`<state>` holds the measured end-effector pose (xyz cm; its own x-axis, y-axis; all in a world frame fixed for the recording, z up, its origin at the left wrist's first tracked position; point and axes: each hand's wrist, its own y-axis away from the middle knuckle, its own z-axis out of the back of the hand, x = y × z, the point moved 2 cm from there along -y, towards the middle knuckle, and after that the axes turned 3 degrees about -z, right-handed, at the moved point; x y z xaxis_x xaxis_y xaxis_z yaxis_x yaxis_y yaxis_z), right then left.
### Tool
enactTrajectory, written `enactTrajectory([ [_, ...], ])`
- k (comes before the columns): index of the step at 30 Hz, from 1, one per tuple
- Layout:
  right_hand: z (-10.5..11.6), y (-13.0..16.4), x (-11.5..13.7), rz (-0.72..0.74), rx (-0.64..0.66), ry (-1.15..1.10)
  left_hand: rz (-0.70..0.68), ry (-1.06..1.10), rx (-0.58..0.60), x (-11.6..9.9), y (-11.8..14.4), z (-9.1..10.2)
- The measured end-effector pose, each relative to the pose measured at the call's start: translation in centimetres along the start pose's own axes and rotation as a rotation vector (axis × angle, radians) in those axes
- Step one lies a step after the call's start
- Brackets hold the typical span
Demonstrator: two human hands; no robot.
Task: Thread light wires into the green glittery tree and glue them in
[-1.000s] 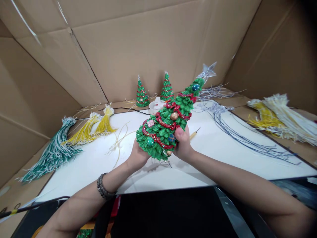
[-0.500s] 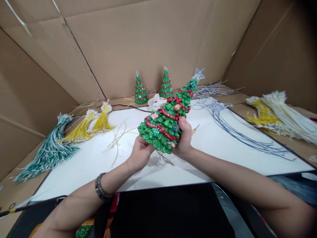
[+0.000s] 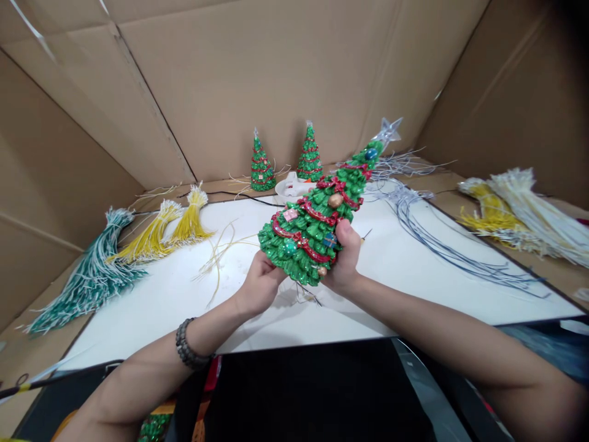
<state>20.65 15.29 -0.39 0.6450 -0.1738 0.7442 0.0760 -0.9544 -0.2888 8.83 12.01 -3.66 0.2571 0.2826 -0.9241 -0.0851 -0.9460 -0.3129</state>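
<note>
I hold a green glittery Christmas tree figure (image 3: 317,221) with red garlands, small ornaments and a clear star on top, tilted up and to the right above the white board (image 3: 184,301). My left hand (image 3: 257,285) grips its base from the lower left. My right hand (image 3: 343,258) grips the base from the right, thumb on the branches. Thin wire ends stick out under the base, between my hands.
Two small green trees (image 3: 263,161) (image 3: 310,153) stand at the back by the cardboard wall, beside a white dish (image 3: 292,187). Green-white (image 3: 89,279) and yellow (image 3: 170,227) wire bundles lie left, grey-blue wires (image 3: 442,245) and pale yellow bundles (image 3: 519,215) right. A small tool lies behind my right hand.
The tree has dropped slightly and tilted a bit more to the right since a second ago. Both hands kept their grip on its base.
</note>
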Motion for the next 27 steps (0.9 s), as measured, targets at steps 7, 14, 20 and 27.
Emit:
enactTrajectory([
  [7,0.1,-0.1,0.2,0.018,-0.017,0.020,-0.010,-0.014,0.024,-0.1,0.0,0.1],
  [14,0.1,-0.2,0.0,0.016,-0.017,-0.046,0.017,-0.026,0.050,0.2,0.0,0.3],
  [20,0.4,-0.7,-0.9,0.021,-0.012,-0.024,0.023,0.023,-0.037,0.3,-0.4,-0.1],
  [27,0.4,-1.1,-1.5,-0.019,-0.028,-0.022,0.045,0.102,-0.146,0.5,-0.5,-0.9],
])
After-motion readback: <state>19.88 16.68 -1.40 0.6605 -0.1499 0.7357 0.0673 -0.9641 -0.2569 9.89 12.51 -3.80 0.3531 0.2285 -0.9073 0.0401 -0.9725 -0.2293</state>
